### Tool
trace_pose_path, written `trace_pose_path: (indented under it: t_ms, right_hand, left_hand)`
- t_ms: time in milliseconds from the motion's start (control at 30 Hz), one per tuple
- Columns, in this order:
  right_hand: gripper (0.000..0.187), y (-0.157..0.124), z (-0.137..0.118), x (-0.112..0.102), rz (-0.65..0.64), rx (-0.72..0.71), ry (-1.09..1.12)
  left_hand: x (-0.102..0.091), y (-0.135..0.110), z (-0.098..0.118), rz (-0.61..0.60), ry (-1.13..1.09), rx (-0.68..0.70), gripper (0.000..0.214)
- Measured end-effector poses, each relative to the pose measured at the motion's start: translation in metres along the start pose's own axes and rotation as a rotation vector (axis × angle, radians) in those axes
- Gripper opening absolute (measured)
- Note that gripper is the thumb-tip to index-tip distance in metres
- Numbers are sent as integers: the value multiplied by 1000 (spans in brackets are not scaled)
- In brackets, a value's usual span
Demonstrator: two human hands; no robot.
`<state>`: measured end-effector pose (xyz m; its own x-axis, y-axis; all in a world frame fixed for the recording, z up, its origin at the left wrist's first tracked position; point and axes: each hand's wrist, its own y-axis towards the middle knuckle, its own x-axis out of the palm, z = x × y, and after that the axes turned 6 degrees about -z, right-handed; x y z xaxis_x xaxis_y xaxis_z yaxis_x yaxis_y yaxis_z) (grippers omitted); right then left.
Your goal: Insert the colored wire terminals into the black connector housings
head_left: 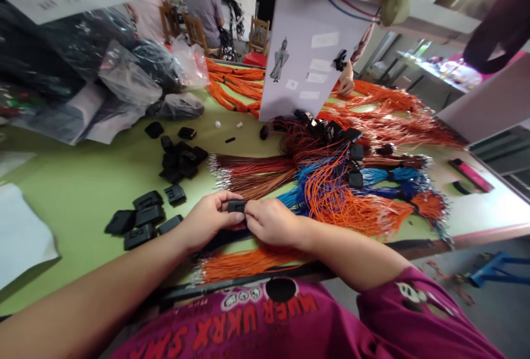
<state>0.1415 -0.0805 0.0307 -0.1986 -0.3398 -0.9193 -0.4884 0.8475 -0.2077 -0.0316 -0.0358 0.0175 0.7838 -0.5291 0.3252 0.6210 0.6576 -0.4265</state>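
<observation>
Near the front edge of the green table, my left hand (209,218) pinches a small black plastic connector housing (236,206) between thumb and fingers. My right hand (269,222) is closed at the housing's right side, fingertips pressed together against it. Whatever those right fingers grip is too small or hidden to make out. Under and behind my hands lie bundles of brown wires (260,174), blue wires (290,198) and orange wires (351,204) with metal terminals at their ends. More orange wires (248,262) run along the table edge close to my body.
Loose black housings (149,214) lie left of my hands, with a further pile (182,160) behind. Plastic bags (128,74) fill the back left. An upright white panel (306,49) stands at the back, with another person's hand (346,80) beside it. A person (203,5) sits beyond.
</observation>
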Motion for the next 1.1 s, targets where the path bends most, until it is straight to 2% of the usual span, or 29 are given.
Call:
trace_pose_path:
  t_ms: [100, 200, 333, 400, 433, 467, 500, 533, 567, 600, 633, 700, 767, 867, 933, 1000, 1033, 1100]
  right_hand:
    - [27, 1, 3, 0, -11, -12, -11]
    - [27, 2, 7, -11, -21, -71, 52]
    - [27, -4, 24, -41, -32, -157, 146]
    - [28, -13, 45, -64, 57, -118, 151]
    - [29, -20, 60, -76, 189, -18, 142]
    - [31, -28, 76, -88, 371, 144, 104]
    - [35, -37, 94, -99, 548, 358, 36]
    - [40, -46, 113, -109, 671, 598, -55]
    - [46, -54, 131, -117, 725, 800, -155]
    - [51, -61, 148, -122, 722, 956, -228]
    - [54, -66, 162, -124, 674, 1055, -260]
    - [51, -73, 182, -122, 585, 1144, -225]
    - [42, -74, 190, -117, 570, 1146, -155]
    - [32, -71, 178, -114, 744, 1078, -113]
    - [32, -66, 155, -112, 911, 963, -102]
    - [31, -57, 121, -105, 1044, 765, -72]
    - [32, -50, 103, -99, 1072, 663, -36]
    - [33, -34, 66, -83, 999, 453, 33]
  left_hand:
    - [-2, 2, -1, -18, 29, 13, 50]
    - [-3, 2, 1, -26, 77, 24, 48]
    - [-4, -1, 7, -8, 92, 69, 47]
    - [-4, -4, 10, 12, 82, 91, 47]
    - [-3, -5, 11, 18, 81, 94, 46]
    - [-3, -6, 11, 22, 83, 94, 46]
    - [-3, -6, 11, 21, 90, 94, 46]
    - [-3, -6, 11, 17, 99, 97, 46]
    - [-3, -6, 11, 13, 112, 101, 45]
    - [-4, -6, 10, 7, 125, 108, 45]
    - [-5, -5, 8, -2, 134, 118, 45]
    - [-6, -3, 6, -22, 131, 137, 45]
    - [-7, -2, 3, -43, 110, 154, 46]
    - [-7, -2, 2, -69, 98, 158, 43]
    - [-4, -3, 3, -80, 100, 154, 36]
    - [-1, -3, 5, -97, 93, 155, 30]
    - [1, -3, 6, -108, 83, 156, 29]
    - [4, -4, 9, -117, 52, 152, 26]
